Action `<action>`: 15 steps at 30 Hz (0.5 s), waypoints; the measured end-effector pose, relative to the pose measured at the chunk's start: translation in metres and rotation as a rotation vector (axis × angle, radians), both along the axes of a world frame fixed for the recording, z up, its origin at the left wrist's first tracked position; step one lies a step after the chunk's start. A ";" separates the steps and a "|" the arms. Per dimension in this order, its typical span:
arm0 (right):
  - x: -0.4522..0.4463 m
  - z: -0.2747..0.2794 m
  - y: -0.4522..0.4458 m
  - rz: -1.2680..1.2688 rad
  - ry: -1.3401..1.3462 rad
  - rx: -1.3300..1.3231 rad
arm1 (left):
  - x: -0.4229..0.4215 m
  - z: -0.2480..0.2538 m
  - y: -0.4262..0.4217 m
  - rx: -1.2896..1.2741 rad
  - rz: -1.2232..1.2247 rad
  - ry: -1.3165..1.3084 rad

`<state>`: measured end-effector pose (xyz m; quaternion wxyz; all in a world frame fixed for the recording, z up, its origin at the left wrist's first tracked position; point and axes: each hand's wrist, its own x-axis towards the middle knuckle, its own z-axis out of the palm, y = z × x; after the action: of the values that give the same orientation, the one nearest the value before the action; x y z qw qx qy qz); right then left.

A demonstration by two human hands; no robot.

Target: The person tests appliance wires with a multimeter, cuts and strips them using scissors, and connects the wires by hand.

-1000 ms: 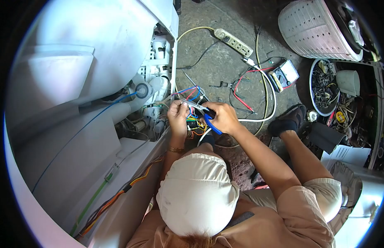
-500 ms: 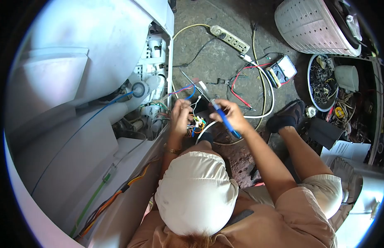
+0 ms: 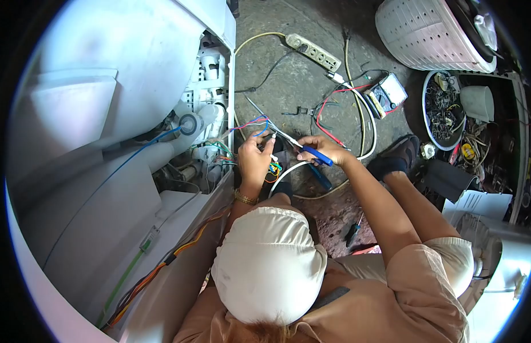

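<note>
My left hand (image 3: 254, 162) pinches a thin white wire (image 3: 273, 144) beside the appliance's open edge. In my right hand (image 3: 324, 148) is a pair of blue-handled pliers (image 3: 318, 155) with a long metal nose, pointing up and left toward the wires. A second, darker blue handle (image 3: 320, 178) shows below that hand; whether it belongs to the same tool is unclear. Blue and pink wires (image 3: 257, 121) run from the appliance to the nose of the pliers. Under my left hand hangs a bundle of coloured wires (image 3: 273, 170), partly hidden.
At left lies the open white appliance (image 3: 82, 108). A power strip (image 3: 313, 51), a multimeter (image 3: 388, 94) with red and black leads, and a white cable (image 3: 373, 134) are on the floor. At right are a perforated drum (image 3: 428, 34) and a tub of small parts (image 3: 428, 123). A screwdriver (image 3: 352, 233) lies nearby.
The pliers have swung flatter in my right hand, and a darker handle now shows below. My left hand has opened out slightly around the white wire. The view has shifted a little.
</note>
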<state>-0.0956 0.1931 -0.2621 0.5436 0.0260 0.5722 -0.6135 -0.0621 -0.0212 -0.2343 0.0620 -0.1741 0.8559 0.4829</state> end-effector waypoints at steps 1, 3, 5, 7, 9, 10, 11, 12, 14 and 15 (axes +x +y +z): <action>-0.002 0.002 -0.001 0.008 -0.001 -0.007 | 0.002 -0.010 -0.002 -0.026 -0.026 0.056; -0.002 0.004 -0.003 0.039 0.027 0.000 | 0.004 -0.012 -0.001 -0.042 -0.048 0.105; -0.004 0.005 -0.007 0.065 0.044 0.004 | 0.004 -0.013 -0.001 -0.029 -0.037 0.104; -0.004 0.003 -0.010 0.066 0.061 0.012 | 0.004 -0.012 -0.002 -0.023 -0.030 0.082; -0.003 0.003 -0.012 0.059 0.064 0.012 | 0.006 -0.013 -0.003 -0.018 -0.029 0.078; -0.003 0.003 -0.012 0.055 0.055 0.009 | 0.006 -0.013 -0.004 -0.016 -0.031 0.087; -0.002 0.004 -0.012 0.050 0.045 0.007 | 0.007 -0.015 -0.003 -0.012 -0.034 0.095; -0.002 0.006 -0.011 0.044 0.035 0.007 | 0.007 -0.017 -0.003 0.004 -0.030 0.096; 0.000 0.008 -0.011 0.023 0.049 0.026 | 0.006 -0.021 -0.003 0.034 -0.018 0.101; 0.001 0.009 -0.012 0.015 0.057 0.033 | 0.006 -0.022 -0.003 0.064 0.004 0.092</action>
<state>-0.0949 0.1814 -0.2527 0.5312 0.0133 0.5975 -0.6005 -0.0559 -0.0243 -0.2561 0.0272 -0.1515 0.8417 0.5175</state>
